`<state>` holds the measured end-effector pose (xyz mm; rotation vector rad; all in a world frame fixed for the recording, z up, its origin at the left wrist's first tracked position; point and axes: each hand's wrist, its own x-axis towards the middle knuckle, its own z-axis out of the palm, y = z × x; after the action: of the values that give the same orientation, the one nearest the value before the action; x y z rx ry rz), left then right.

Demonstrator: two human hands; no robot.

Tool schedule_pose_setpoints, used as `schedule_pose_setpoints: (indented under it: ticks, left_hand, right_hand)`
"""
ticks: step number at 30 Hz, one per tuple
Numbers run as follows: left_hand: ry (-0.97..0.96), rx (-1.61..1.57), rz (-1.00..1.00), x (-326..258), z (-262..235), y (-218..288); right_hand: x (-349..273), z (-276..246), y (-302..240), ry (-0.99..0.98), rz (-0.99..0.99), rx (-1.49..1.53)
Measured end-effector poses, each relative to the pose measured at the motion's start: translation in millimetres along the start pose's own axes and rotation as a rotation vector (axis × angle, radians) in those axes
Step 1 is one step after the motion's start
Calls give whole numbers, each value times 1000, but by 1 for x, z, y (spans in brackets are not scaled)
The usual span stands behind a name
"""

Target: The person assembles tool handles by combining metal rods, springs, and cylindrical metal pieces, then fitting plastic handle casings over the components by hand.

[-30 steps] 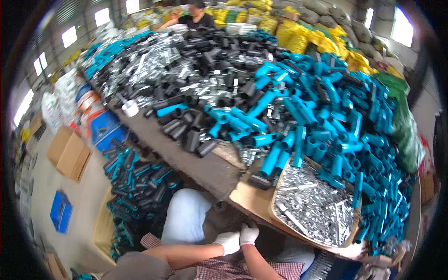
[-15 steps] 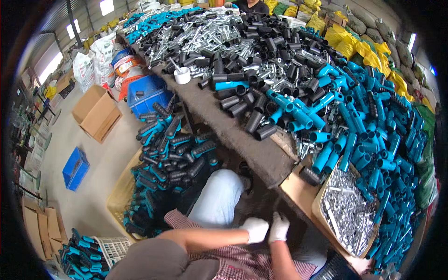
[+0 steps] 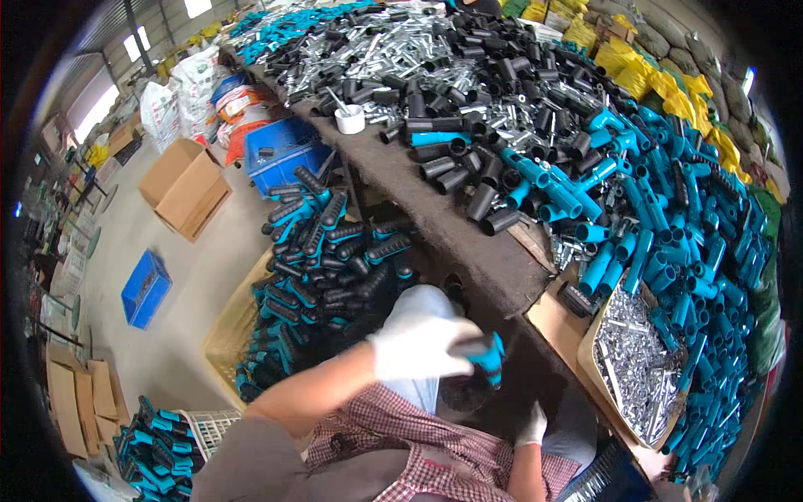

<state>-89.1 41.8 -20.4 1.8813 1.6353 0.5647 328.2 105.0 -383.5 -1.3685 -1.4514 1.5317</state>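
My left hand [image 3: 418, 350], in a white glove and smeared by motion, is raised over my lap. Its fingers are closed on a teal-and-black handle [image 3: 489, 361], which sticks out to the right. Lower and to the right, my gloved right hand [image 3: 532, 425] is near my thigh; its fingers are mostly hidden, and I cannot make out anything in it. To the left of my knee, a cream plastic crate [image 3: 224, 350] is heaped with similar handles [image 3: 301, 289] with black ribbed grips.
The workbench edge [image 3: 452, 230] runs diagonally ahead, with piled black tubes [image 3: 502, 220], teal tubular parts [image 3: 640, 197] and a white cup [image 3: 350, 120]. A cream tray [image 3: 588, 356] of small metal pieces stands at right. Blue bins [image 3: 280, 155] and a cardboard box [image 3: 184, 191] are leftward.
My left hand has moved up and away from the right hand, and a teal-and-black handle now shows in it. The right hand has shifted slightly right and down. The view has shifted a little.
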Motion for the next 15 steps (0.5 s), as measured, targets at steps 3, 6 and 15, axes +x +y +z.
schedule_pose_setpoints:
  ticks: [3,6,15]
  left_hand:
    - [390,3,-46,-55,-81,-10]
    - [682,66,-181,-108,-133,0]
    - [981,419,-481,-94,-190,-81]
  right_hand:
    - [4,-11,49,5,36,438]
    - [8,-10,45,133,25,152]
    - [1,-2,70,44,86,126]
